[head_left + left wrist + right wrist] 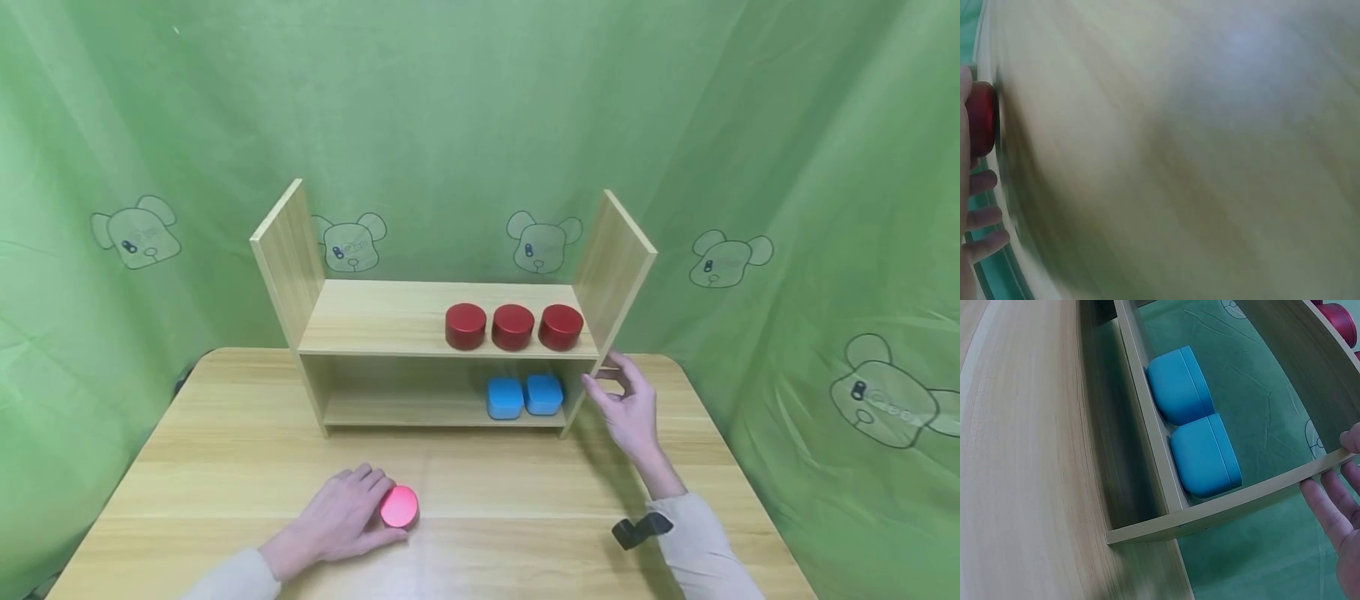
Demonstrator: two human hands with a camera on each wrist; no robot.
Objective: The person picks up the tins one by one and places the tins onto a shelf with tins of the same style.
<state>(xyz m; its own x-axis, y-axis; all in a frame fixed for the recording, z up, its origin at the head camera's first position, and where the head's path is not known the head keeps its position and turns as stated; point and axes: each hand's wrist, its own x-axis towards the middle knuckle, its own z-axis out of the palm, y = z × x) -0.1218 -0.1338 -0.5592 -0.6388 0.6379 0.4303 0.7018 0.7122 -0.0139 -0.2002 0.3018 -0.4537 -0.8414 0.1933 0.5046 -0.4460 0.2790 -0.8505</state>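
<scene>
My left hand (341,512) lies low over the table, its thumb and index finger on either side of a round red tin (400,507). That tin also shows at the edge of the left wrist view, where the other fingers are spread apart. At the right of a two-tier wooden shelf (450,357), my right hand (630,408) pinches the side panel, with the thumb on its front and fingers behind. Three red round tins (513,327) stand in a row on the upper board. Two blue square tins (505,398) sit side by side at the right of the lower board.
The wooden table (480,550) stretches in front of the shelf. A green curtain (480,125) with bear-face drawings hangs behind and at both sides. On the right wrist is a black strap (642,530).
</scene>
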